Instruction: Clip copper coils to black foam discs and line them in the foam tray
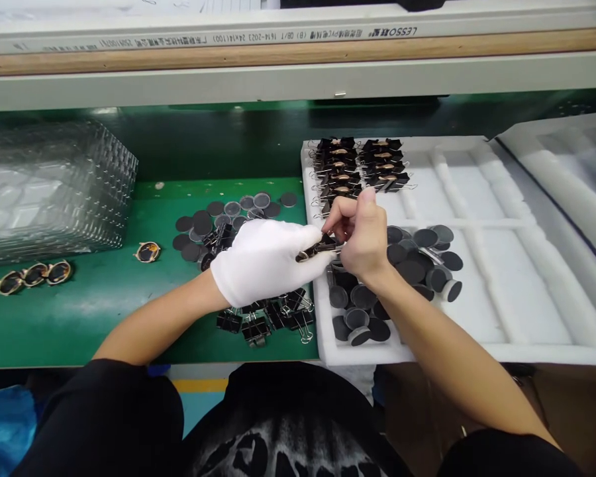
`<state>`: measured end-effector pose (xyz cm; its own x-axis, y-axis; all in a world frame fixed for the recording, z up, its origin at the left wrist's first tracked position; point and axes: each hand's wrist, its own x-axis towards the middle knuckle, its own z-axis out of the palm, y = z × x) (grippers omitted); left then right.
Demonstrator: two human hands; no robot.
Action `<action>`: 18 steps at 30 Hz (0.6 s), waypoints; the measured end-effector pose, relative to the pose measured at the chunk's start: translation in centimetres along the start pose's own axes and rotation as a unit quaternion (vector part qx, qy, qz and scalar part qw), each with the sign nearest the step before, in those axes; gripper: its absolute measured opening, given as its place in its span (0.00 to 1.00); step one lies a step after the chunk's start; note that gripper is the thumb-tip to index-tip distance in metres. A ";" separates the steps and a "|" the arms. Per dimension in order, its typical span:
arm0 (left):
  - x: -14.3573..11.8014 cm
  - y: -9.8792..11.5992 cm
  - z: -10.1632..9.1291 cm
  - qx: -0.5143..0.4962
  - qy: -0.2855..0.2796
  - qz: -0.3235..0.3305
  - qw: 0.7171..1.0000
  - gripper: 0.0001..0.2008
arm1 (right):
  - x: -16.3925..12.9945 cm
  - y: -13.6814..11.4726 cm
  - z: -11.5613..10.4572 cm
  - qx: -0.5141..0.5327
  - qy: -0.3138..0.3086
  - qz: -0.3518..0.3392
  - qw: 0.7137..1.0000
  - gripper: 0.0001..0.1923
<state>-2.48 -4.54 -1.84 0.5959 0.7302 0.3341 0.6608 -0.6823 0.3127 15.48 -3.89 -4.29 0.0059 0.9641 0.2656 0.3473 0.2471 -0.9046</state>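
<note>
My left hand point(271, 258), in a white glove, pinches a small gold-rimmed piece point(304, 255) between thumb and fingers; the glove covers most of it. A black binder clip point(326, 242) sits at this piece, its wire handle pointing right. The bare fingers of my right hand point(361, 232) are closed around the clip, and they partly hide it. Both hands meet over the left edge of a white foam tray point(325, 344). Below the glove, loose binder clips point(255, 328) lie on the green table point(179, 331).
Clipped gold pieces point(338, 169) stand in two rows in the tray's back left. Dark round discs point(410, 270) lie in its front compartment, more discs point(202, 222) on the table. Gold-rimmed round pieces point(148, 252) and stacked clear plastic trays point(54, 192) are at left.
</note>
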 end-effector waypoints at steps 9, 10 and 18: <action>1.3 -0.4 -2.0 -0.335 -0.038 -0.226 0.914 0.21 | 2.3 2.5 0.6 0.135 0.057 0.147 0.978 0.34; 1.4 -0.7 -2.1 -0.388 -0.035 -0.237 0.890 0.20 | 2.6 3.0 0.6 0.154 0.061 0.174 0.971 0.32; 1.8 0.0 -0.4 -0.453 0.098 -0.267 0.845 0.14 | 3.5 5.7 1.0 0.198 0.055 0.244 0.948 0.29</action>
<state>-1.52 -3.22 -0.89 0.1769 0.9833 0.0426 0.1371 -0.0674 0.9883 16.55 1.01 -8.82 0.1804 0.9623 -0.2036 -0.1003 -0.1879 -0.9771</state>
